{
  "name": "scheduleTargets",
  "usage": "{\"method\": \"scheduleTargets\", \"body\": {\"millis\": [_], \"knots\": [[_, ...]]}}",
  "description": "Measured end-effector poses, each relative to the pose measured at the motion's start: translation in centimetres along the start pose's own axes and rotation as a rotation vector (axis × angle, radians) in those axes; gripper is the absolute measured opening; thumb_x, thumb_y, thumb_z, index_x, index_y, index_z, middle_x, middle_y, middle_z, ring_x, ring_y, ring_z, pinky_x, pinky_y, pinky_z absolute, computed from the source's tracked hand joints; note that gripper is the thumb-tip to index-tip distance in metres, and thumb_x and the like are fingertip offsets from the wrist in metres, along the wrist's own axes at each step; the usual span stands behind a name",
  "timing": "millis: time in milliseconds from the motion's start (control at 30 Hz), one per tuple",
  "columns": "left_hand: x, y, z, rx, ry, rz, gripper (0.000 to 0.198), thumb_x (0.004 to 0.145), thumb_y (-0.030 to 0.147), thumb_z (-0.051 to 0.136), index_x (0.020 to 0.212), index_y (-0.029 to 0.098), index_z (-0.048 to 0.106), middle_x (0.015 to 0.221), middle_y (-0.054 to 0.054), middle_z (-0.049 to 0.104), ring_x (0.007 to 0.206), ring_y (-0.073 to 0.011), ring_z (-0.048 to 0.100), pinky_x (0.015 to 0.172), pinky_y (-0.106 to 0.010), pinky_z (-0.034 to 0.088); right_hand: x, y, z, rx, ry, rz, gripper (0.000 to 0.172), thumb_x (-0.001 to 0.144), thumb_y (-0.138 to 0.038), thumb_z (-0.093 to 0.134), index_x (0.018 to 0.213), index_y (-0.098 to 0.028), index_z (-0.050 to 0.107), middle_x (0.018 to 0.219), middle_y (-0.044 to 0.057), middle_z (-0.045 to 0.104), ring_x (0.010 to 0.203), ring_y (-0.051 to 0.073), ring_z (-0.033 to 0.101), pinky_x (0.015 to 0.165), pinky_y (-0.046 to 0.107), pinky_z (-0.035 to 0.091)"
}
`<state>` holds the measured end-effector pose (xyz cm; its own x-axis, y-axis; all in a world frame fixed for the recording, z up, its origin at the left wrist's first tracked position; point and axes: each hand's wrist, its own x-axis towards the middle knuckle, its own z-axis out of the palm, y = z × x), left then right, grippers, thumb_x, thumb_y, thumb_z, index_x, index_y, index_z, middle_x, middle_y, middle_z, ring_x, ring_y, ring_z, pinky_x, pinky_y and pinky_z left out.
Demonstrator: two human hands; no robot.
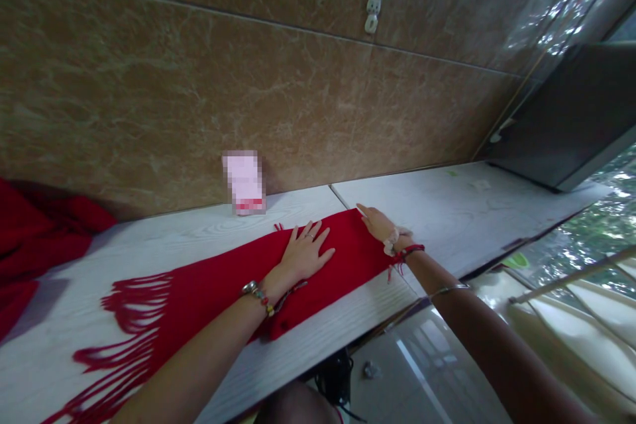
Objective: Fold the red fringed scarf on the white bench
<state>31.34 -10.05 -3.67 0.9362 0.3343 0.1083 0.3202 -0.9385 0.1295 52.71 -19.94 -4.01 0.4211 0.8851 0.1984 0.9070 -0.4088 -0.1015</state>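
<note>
item: red scarf (228,275), fringed; on our white counter (422,212), lengthwise, between back and front edges; fringe (132,308) toward the left end, plain end just past the seam (339,196); the right part appears doubled over, a loose corner by the front edge.

left hand (305,257): flat on the scarf, palm down, fingers spread, gripping nothing that we can see.

right hand (378,224): at the scarf's right end, index finger extended to its back corner; whether it pinches cloth, we cannot tell.

also listed: bunched red cloth (40,232), counter's left end; blurred pink item (244,175), upright at the back edge.

step, in our judgement: smoothing and squaring a fold. next move calls for steady left-hand pressure while the right end is aligned.
</note>
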Motion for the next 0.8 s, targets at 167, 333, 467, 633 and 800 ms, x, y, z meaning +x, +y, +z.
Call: {"method": "scheduleTargets", "body": {"millis": [167,333,467,633,800], "knots": [[-1.2,0.2,-0.7,0.008,-0.032,-0.004,0.053,0.088,0.044,0.031,0.131,0.014,0.036,0.14,-0.011,0.029,0.13,-0.0257,0.021,0.104,-0.048,0.016,-1.8,-2.8,0.0,-0.041,0.095,-0.176,0.043,0.087,-0.026,0.035,0.129,-0.017,0.04,0.131,0.012,0.044,0.121,0.024,0.038,0.095,0.042,0.037],[-4.6,-0.1,-1.1,-0.011,-0.1,0.036,0.068,0.08,0.058,0.037,0.134,0.016,0.031,0.142,-0.012,0.023,0.13,-0.0296,0.018,0.103,-0.051,0.015,-3.4,-4.7,1.2,-0.085,0.018,-0.232,0.044,0.089,-0.033,0.031,0.129,-0.016,0.042,0.134,0.012,0.04,0.124,0.026,0.033,0.099,0.045,0.031],[-5.1,-1.3,-0.9,-0.009,-0.089,0.077,0.069,0.079,0.059,0.038,0.134,0.019,0.03,0.142,-0.01,0.023,0.13,-0.0281,0.018,0.104,-0.049,0.014,-2.6,-4.0,1.9,-0.09,0.045,-0.238,0.045,0.089,-0.034,0.03,0.129,-0.017,0.041,0.135,0.011,0.04,0.124,0.026,0.033,0.098,0.044,0.033],[-1.7,-4.2,-0.8,0.016,-0.063,0.153,0.058,0.084,0.051,0.036,0.133,0.021,0.032,0.141,-0.007,0.026,0.13,-0.0236,0.019,0.105,-0.045,0.014,0.4,-2.6,3.1,-0.088,0.08,-0.225,0.045,0.09,-0.035,0.029,0.129,-0.017,0.041,0.132,0.01,0.043,0.124,0.023,0.033,0.102,0.043,0.029],[0.3,-6.2,-0.8,-0.002,-0.034,0.154,0.053,0.085,0.046,0.036,0.131,0.02,0.035,0.14,-0.006,0.031,0.13,-0.0211,0.022,0.105,-0.042,0.016,3.2,-2.5,3.9,-0.081,0.099,-0.21,0.045,0.09,-0.035,0.028,0.129,-0.017,0.041,0.132,0.009,0.043,0.125,0.023,0.033,0.103,0.043,0.026]]}}
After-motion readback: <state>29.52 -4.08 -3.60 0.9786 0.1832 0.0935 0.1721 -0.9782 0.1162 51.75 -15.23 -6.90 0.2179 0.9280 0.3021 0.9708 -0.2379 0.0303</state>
